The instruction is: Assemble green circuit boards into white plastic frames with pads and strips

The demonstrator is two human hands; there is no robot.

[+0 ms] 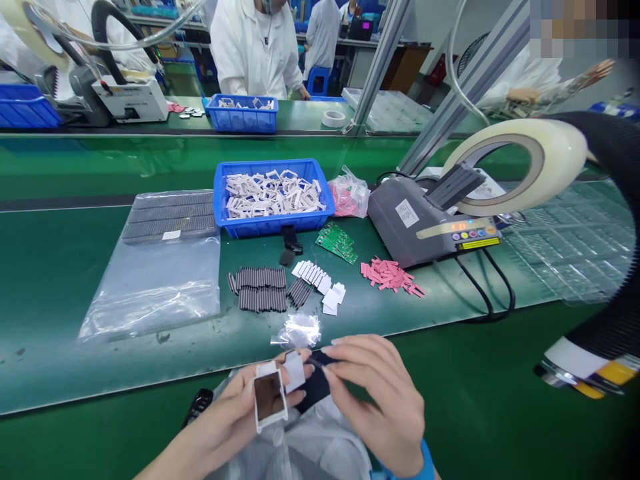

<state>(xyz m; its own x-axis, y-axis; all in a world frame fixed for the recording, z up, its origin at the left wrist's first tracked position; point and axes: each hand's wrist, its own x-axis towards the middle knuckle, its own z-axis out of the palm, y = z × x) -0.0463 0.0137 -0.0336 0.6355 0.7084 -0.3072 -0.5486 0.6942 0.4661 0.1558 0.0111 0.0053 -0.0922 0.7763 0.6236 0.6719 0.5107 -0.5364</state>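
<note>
In front of my lap, my left hand (233, 407) grips a small white square frame (273, 417) with a dark panel in it. A small white card-like piece (294, 371) also sits at its fingertips. Close on the right, my right hand (377, 390) has thumb and fingers drawn together in a pinch; a thin dark piece seems to be at the tips, too small to make out. Just beyond the hands lies a clear bag of small white parts (301, 330). Rows of dark strips (263, 290) and several white pieces (333, 299) lie behind it.
A blue bin (273, 227) holds many white frames. Around it are pink pieces (390, 275), green circuit boards (336, 241), a clear plastic bag (155, 287) and a tape dispenser (415, 220). A black flexible duct (607, 300) hangs at right. A co-worker (255, 50) stands opposite.
</note>
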